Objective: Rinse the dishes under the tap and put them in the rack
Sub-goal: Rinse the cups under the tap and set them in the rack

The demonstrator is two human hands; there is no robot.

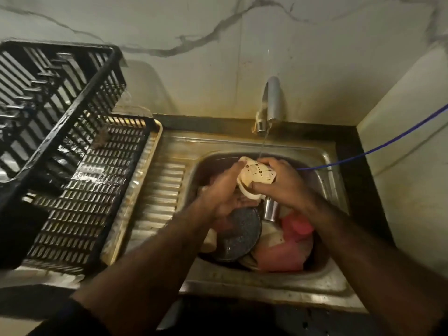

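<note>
A cream cup [257, 175] with a patterned side is held over the sink [322, 151], just under the water stream falling from the steel tap [272, 103]. My left hand [218, 190] grips its left side and my right hand [281, 183] grips its right side and rim. Below them the basin holds a dark speckled plate [238, 236], a steel tumbler [270, 210], pink plastic pieces [291, 241] and pale dishes. The black slatted rack [80, 190] stands on the drainboard at the left, with nothing visible in it.
A second black crate [48, 93] leans tilted over the rack's far left part. The ribbed steel drainboard [157, 197] lies between rack and basin. A blue cord [378, 146] runs from the right wall toward the sink. Marble wall stands behind.
</note>
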